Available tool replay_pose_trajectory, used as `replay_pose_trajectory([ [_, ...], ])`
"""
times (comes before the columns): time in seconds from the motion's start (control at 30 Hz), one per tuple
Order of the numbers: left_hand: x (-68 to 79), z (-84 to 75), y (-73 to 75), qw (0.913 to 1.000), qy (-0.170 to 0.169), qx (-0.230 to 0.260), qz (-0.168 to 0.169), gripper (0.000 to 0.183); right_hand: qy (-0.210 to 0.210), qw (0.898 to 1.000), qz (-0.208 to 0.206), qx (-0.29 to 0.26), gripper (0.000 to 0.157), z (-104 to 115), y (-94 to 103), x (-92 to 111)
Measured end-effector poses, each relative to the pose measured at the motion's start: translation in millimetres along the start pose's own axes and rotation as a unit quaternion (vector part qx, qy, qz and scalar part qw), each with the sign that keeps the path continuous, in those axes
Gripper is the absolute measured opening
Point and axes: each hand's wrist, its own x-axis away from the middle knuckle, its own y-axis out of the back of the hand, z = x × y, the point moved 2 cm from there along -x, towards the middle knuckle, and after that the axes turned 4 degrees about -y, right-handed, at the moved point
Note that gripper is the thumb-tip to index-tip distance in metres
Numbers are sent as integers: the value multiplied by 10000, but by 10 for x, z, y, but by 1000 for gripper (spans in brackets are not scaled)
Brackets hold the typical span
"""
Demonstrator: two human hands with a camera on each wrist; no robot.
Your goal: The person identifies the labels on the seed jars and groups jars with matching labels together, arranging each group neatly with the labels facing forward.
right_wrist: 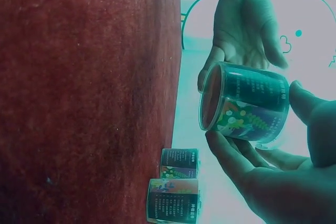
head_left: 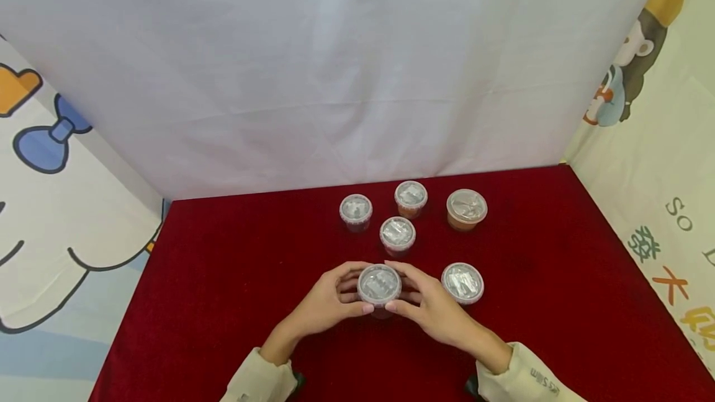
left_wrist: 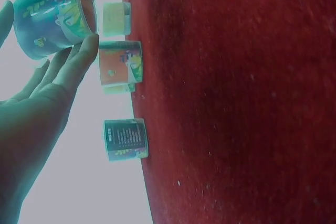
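Both hands hold a small round tub (head_left: 380,284) between them, with a clear lid over a silvery top and a colourful printed side. My left hand (head_left: 324,306) grips it from the left, thumb at the near side and fingers round the far side. From the right, my right hand (head_left: 438,306) holds it the same way. In the right wrist view the tub (right_wrist: 252,106) hangs above the red cloth, slightly tilted, its base showing. Closest to the right hand stands another lidded tub (head_left: 462,282).
Farther back on the red-covered table (head_left: 234,253) stand a purplish tub (head_left: 355,209), an orange tub (head_left: 410,197), a middle tub (head_left: 398,234) and a wider orange tub (head_left: 467,208). A white curtain (head_left: 335,79) hangs behind the table; printed cloths flank it.
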Motion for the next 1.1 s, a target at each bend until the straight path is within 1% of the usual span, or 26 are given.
replay_pose_trajectory([
  [0.27, -27, -40, -10, 9994, 174, -46, -309, 60, -202, 9994, -73, -289, 58, 17, 26, 1],
  [0.47, -35, -61, -34, 9976, 430, -14, -533, 58, -306, 9989, -244, -247, 54, 6, 1, 5],
  [0.57, -32, -58, -51, 9966, 513, 11, -646, 58, -407, 9983, -334, -249, 55, -2, -17, 9],
  [0.7, -29, -56, -76, 9949, 649, 84, -766, 57, -433, 9979, -378, -297, 55, -3, -32, 6],
  [0.8, -27, -65, -88, 9946, 701, 172, -741, 56, -254, 9988, -329, -269, 51, 3, -21, 2],
  [0.93, -23, -61, -82, 9952, 680, 470, -519, 55, -118, 9994, -147, -291, 50, -2, 13, 3],
  [1.03, -22, -42, -65, 9939, 640, 815, -372, 54, -151, 9992, -5, -383, 51, 4, 36, -3],
  [1.1, -24, -33, -55, 9928, 600, 981, -348, 55, -145, 9990, 50, -428, 52, 10, 47, -7],
])
